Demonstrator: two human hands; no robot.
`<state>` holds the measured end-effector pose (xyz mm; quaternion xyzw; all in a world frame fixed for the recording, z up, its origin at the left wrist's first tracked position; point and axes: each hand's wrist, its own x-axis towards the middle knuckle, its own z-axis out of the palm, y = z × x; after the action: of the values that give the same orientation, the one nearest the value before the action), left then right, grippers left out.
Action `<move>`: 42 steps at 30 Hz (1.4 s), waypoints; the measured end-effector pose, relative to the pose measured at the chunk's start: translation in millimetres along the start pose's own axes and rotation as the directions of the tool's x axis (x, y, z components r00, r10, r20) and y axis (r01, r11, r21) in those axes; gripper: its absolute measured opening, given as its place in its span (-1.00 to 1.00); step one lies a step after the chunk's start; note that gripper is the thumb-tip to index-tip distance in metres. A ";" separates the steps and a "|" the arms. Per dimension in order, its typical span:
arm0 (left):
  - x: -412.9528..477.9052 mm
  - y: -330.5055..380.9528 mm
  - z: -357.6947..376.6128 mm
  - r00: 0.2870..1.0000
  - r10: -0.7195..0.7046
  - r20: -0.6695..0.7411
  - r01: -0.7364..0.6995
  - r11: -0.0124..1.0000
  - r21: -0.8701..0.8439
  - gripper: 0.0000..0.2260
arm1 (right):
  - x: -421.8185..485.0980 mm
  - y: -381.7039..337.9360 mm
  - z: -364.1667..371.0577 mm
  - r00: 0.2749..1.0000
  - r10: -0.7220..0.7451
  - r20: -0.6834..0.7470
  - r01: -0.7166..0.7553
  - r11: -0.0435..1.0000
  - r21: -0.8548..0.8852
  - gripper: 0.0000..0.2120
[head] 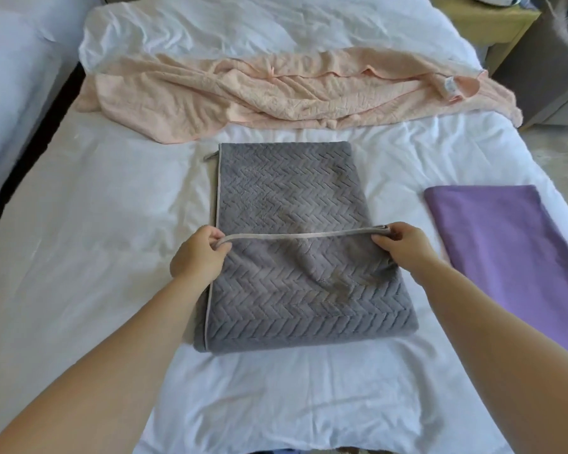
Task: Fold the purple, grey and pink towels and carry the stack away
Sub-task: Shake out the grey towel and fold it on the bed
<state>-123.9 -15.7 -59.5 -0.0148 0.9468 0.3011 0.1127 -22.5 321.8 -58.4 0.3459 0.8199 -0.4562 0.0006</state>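
Both hands pinch a folded edge of the grey towel [286,257].
Left hand [197,253] and right hand [404,247] hold its corners; the weave is herringbone.

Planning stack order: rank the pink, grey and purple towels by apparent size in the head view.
Largest: pink towel, unfolded.
Next: grey towel, half folded.
Last: purple towel, folded; frame edge and right arm hide part, so its rank is unsure.

Rumpled white bed sheet [112,224], second white bed [10,77] at left, yellowish nightstand [492,21] and grey upholstered seat [551,60] far right.
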 end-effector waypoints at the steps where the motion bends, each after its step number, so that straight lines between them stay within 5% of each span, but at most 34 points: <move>1: 14.4 -0.8 3.1 1.000 0.010 0.003 -0.010 1.000 0.020 -0.92 | 13.3 1.3 5.6 1.000 0.006 -0.004 -0.006 1.000 -0.020 -0.89; 6: 73.7 -1.3 10.8 0.996 0.060 -0.071 -0.068 0.991 -0.112 -0.88 | 67.3 -5.4 23.3 0.995 0.046 -0.088 -0.043 0.999 0.030 -0.83; 10: 83.6 -10.0 23.6 1.000 0.003 -0.002 -0.003 0.996 -0.093 -0.82 | 77.7 3.4 39.4 0.990 0.138 0.010 -0.137 0.990 -0.029 -0.70; 15: 39.0 -24.2 20.4 0.975 0.103 -0.199 -0.097 0.995 0.035 -0.69 | 53.4 22.2 36.8 0.994 0.114 -0.007 -0.114 0.993 -0.017 -0.60; 25: -82.1 -49.3 28.2 0.930 0.078 -0.359 -0.092 0.995 -0.024 -0.70 | -40.6 62.4 23.1 0.982 0.127 -0.138 -0.108 0.985 0.132 -0.72; 32: -130.7 -79.7 53.6 0.958 -0.128 -0.258 0.032 0.938 -0.345 -0.88 | -86.1 89.1 19.9 0.989 0.119 -0.090 -0.103 0.980 0.173 -0.76; 42: -116.3 -61.0 48.1 0.962 -0.113 -0.250 -0.020 0.880 -0.474 -0.92 | -80.5 82.0 12.2 0.991 0.088 -0.099 -0.060 0.965 0.256 -0.85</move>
<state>5.0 -42.7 -106.3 -0.1056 0.8507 0.5146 -0.0170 81.4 295.3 -101.3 0.3981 0.7405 -0.5368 -0.0711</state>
